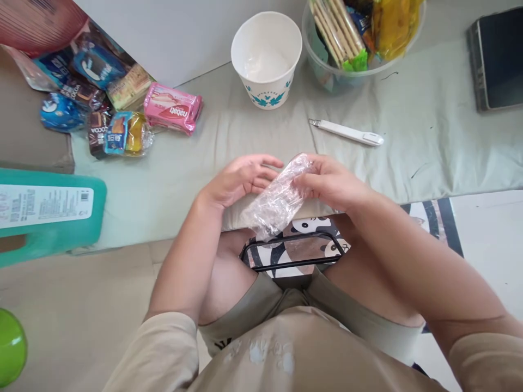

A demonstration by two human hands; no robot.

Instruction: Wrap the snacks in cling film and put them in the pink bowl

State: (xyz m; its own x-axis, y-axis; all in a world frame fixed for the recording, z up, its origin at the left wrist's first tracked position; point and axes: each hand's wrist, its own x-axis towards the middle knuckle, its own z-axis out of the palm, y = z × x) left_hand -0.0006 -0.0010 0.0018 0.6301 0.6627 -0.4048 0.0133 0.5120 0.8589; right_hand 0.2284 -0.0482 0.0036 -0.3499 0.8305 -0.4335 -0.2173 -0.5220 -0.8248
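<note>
Between my two hands, over the near edge of the cloth-covered table, is a crumpled clear plastic wrap (280, 201). My right hand (327, 178) pinches its upper end between thumb and fingers. Whether anything sits inside the wrap I cannot make out. My left hand (247, 177) is beside it with the fingers loosely spread and apart, close to the plastic. Beyond them stands a white paper cup (267, 81) with a teal leaf print. To its right lies a white utility knife (347, 132), its blade end pointing left.
Packaged snacks, among them a pink packet (172, 107), lie in a pile at the left. A clear tub (355, 73) of snacks stands at the back, with a dark phone (498, 60) farther right. A teal bottle (98, 212) is at the left edge.
</note>
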